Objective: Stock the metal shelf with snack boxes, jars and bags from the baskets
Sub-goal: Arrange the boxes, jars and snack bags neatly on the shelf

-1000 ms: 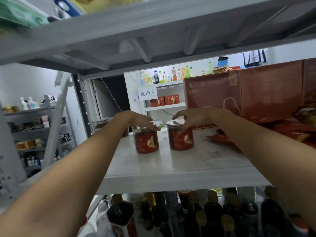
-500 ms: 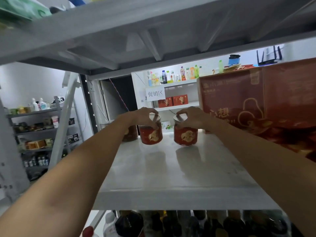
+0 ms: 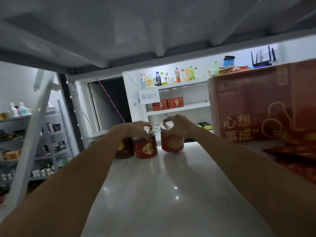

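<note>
Hands reach side by side to the far end of a glossy white metal shelf (image 3: 171,194), seen from the person's own head. The left hand (image 3: 136,129) curls over the lid of a red-labelled jar (image 3: 145,148) that stands upright on the shelf, fingers wrapped down over the rim. Just left of it, partly behind the forearm, stands a darker brown jar (image 3: 124,150), close against the first. The right hand (image 3: 178,126) grips the silver lid of a second red jar (image 3: 172,143), a small gap apart from the left one; whether its base rests flat on the shelf is hard to tell. To the right stands a large red gift box (image 3: 256,106) with gold Chinese lettering, and red snack bags (image 3: 290,161) lie in front of it. The grey underside of the upper shelf (image 3: 153,31) fills the top of the view. Beyond, a white rack holds drink bottles (image 3: 171,77) and a paper sign (image 3: 149,97).
</note>
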